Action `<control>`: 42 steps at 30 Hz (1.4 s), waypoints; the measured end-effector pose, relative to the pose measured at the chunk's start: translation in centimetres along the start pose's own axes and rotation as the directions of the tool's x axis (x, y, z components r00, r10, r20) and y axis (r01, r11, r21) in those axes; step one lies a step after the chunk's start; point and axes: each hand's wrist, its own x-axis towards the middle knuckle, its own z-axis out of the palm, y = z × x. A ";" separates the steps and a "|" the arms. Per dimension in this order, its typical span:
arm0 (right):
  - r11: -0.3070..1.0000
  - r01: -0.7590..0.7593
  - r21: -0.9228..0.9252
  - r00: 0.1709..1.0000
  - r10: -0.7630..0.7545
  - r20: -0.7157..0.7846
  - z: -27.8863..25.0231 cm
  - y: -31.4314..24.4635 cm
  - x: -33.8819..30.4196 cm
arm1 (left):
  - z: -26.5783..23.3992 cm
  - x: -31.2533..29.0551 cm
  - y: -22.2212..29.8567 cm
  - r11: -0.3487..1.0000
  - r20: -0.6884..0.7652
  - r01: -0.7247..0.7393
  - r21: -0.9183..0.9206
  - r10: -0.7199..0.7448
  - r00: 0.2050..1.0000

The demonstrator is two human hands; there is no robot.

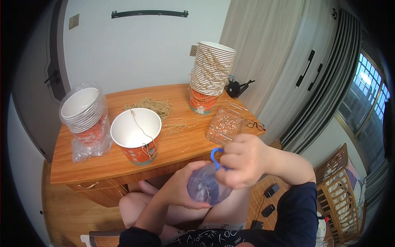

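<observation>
Above my lap, my left hand (183, 185) is wrapped round a clear, purplish plastic bottle (202, 187), which is tilted with its base toward my lap. My right hand (242, 160), slightly smeared by motion, is closed over the bottle's top. Beside its fingers a blue loop handle (214, 154) sticks out; the rest of the cap is hidden by the hand. On the table ahead stands an orange and white paper bucket (138, 131), with a piece of twine hanging over its rim.
A wooden table (98, 168) holds bagged paper buckets (84, 119) at left, a pile of twine (152, 108), and a tall bucket stack (212, 70). A clear tray of small beads (226, 125) lies near glasses (256, 124). At right stands a wooden crib (339, 193).
</observation>
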 end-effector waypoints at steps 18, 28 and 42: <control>0.924 -0.085 0.373 0.882 0.244 -0.403 -3.8 -3.9 -4.9 | 1.1 -1.1 2.5 0.819 -0.053 -0.552 0.154 0.565 0.823; 0.964 -0.014 0.267 0.789 0.174 -0.589 -3.8 -8.0 -6.5 | -0.4 4.2 4.8 0.143 -0.050 -0.659 0.738 0.986 0.157; 0.967 0.207 0.147 0.690 -0.038 -0.723 -3.5 -11.2 -8.1 | -2.3 9.1 11.8 -0.186 0.146 -0.757 0.627 0.982 -0.120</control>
